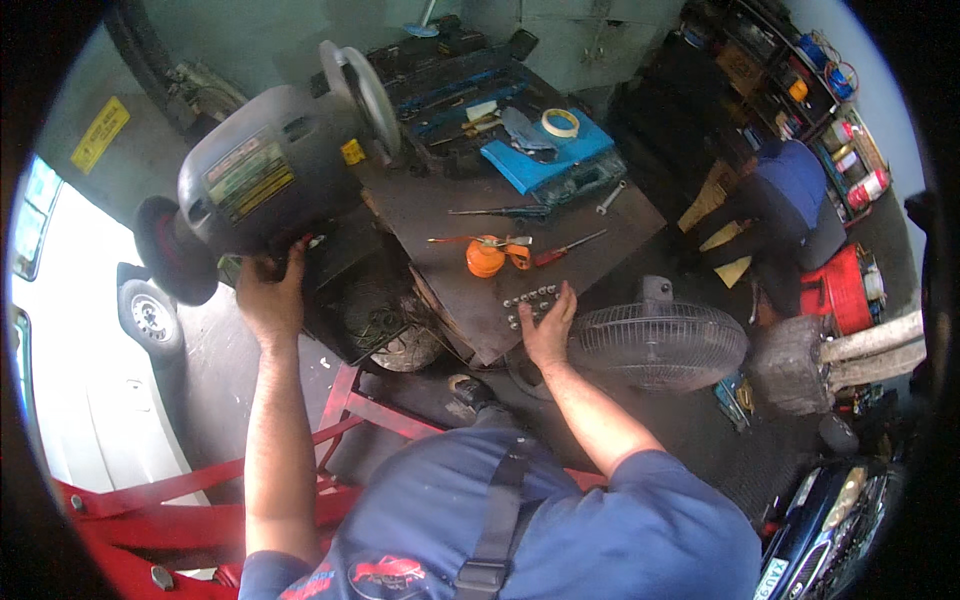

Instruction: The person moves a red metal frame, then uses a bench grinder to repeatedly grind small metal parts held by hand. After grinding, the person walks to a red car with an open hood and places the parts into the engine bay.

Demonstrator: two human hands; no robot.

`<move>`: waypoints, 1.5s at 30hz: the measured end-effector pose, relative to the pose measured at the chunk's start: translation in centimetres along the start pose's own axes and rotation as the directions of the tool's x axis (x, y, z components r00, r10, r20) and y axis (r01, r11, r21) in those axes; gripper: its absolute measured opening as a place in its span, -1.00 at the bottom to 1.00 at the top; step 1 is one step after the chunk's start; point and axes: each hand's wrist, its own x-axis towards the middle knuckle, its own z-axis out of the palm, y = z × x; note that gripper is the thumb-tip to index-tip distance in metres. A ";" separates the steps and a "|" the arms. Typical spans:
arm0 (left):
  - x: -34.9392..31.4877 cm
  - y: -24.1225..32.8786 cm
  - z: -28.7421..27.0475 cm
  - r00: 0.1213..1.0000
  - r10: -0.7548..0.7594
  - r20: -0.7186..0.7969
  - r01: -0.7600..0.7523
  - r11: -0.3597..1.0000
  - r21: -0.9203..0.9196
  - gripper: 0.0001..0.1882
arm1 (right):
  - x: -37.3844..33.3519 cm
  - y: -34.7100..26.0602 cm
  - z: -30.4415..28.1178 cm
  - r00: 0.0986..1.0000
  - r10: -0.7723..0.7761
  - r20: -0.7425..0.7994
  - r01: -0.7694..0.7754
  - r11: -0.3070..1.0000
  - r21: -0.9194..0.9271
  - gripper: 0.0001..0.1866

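My left hand is raised under the grey bench grinder, thumb and fingers apart. Its thumb reaches the small switch area beneath the housing; whether it presses there I cannot tell. At the near edge of the dark metal table, my right hand is open, its thumb and fingers spread beside a group of several small metal nuts or bolts. Farther in lie an orange oil can, a screwdriver with a red handle and a wrench.
A blue case with a tape roll lies farther back. Close to my right arm stands a caged fan. Red metal framework crosses below my left arm. Another person bends down at the right; a white vehicle is at left.
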 end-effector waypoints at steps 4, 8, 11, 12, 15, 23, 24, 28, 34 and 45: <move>0.3 -0.2 0.1 1.000 0.002 0.014 -0.002 0.999 -0.042 -0.51 | 0.4 0.2 0.3 0.991 -0.057 0.119 0.069 0.993 -0.095 0.06; -1.2 -0.2 -1.2 0.999 -0.027 0.035 0.036 0.962 -0.272 -0.66 | 2.1 0.3 1.4 0.975 -0.219 0.049 0.224 0.953 -0.203 -0.06; -5.3 0.0 -2.9 0.999 -0.004 0.042 0.018 0.940 -0.340 -0.75 | 2.6 0.7 2.6 0.973 -0.203 0.111 0.223 0.949 -0.224 -0.38; -6.7 0.1 -3.2 0.997 0.019 0.070 0.011 0.918 -0.397 -0.75 | 2.5 0.9 3.0 0.954 -0.277 0.115 0.295 0.937 -0.186 -0.46; -10.9 0.7 -3.5 0.983 -0.008 0.181 0.078 0.922 -0.380 -0.77 | 2.2 1.5 4.2 0.887 -0.421 0.189 0.449 0.882 -0.144 -0.72; -18.7 1.9 1.5 0.404 0.008 0.915 0.488 0.844 -0.223 -0.71 | 3.7 2.0 5.2 0.766 -0.601 0.230 0.632 0.770 -0.093 -0.83; -19.2 1.3 2.7 0.224 -0.032 0.974 0.652 0.748 -0.125 -0.68 | 4.0 1.9 5.1 0.764 -0.604 0.226 0.635 0.767 -0.092 -0.83; -20.8 -0.8 9.9 -0.172 -0.019 0.985 0.979 0.107 0.173 -0.59 | 5.0 1.8 4.9 0.834 -0.523 0.178 0.528 0.849 0.019 -0.84; -22.3 0.5 20.1 -0.116 -0.170 0.979 0.969 -0.235 0.074 -0.51 | 5.4 0.2 5.4 0.991 0.048 0.122 -0.104 0.853 0.512 -0.86; -24.0 1.2 19.9 0.226 0.275 0.934 0.824 -0.565 -0.033 -0.63 | 0.0 -8.9 -0.2 0.882 -0.461 0.098 0.414 0.857 0.306 -0.82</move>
